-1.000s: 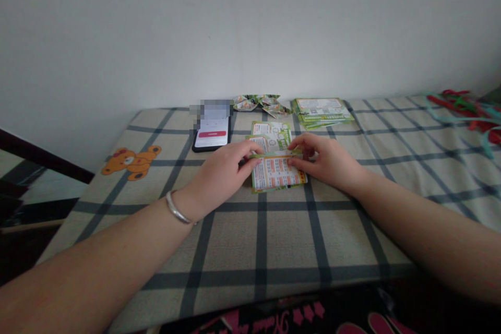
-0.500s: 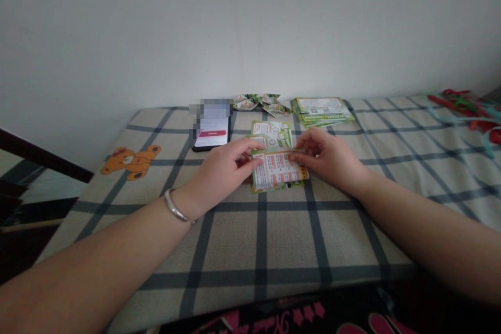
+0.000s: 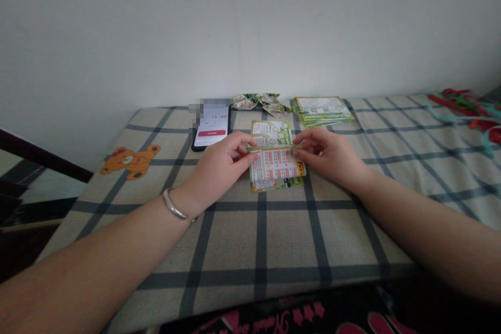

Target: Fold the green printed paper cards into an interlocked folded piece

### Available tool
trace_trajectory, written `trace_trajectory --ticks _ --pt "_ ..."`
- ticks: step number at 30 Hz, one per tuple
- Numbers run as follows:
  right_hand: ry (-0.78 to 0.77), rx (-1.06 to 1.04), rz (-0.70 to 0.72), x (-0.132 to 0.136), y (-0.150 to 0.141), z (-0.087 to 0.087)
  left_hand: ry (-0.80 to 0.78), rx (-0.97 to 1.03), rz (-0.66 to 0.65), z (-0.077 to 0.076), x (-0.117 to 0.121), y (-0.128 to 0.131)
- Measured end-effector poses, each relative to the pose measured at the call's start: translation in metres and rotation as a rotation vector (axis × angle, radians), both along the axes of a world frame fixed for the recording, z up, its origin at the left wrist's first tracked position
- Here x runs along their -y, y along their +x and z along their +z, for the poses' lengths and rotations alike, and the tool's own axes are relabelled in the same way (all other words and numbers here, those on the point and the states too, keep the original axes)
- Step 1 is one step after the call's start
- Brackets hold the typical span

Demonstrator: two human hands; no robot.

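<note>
A green and white printed leaflet (image 3: 276, 166) lies in front of me, with its near part curled up and over toward the wall. My left hand (image 3: 230, 159) pinches the left end of the curled edge between thumb and fingers. At the right end of the same edge, my right hand (image 3: 321, 151) has thumb and fingers closed on the paper. Behind the curl another printed paper part (image 3: 272, 130) lies flat; whether it belongs to the same sheet I cannot tell. A silver bangle (image 3: 174, 204) circles my left wrist.
A phone (image 3: 211, 125) with a lit screen lies behind my left hand. Several folded paper pieces (image 3: 260, 103) sit by the wall, beside a stack of leaflets (image 3: 323, 108). Red and green strips (image 3: 465, 107) lie far right. A bear figure (image 3: 131, 162) is on the checked tablecloth (image 3: 219, 245).
Both hands have shifted slightly, and the curled edge of the leaflet has moved a little toward the wall. The phone's screen now shows digits.
</note>
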State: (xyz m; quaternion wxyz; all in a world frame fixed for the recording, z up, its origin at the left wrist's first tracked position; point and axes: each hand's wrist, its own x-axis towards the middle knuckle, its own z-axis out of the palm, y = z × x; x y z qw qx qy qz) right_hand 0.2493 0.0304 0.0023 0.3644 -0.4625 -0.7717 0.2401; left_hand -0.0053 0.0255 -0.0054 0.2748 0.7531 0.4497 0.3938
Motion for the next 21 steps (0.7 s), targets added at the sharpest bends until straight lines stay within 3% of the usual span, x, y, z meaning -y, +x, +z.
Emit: trace_trajectory --ticks 21 --pt "-0.027 -0.041 -0.098 0.0023 -0.0032 0.0021 -0.051 0.067 0.020 0.0024 0.0030 0.0026"
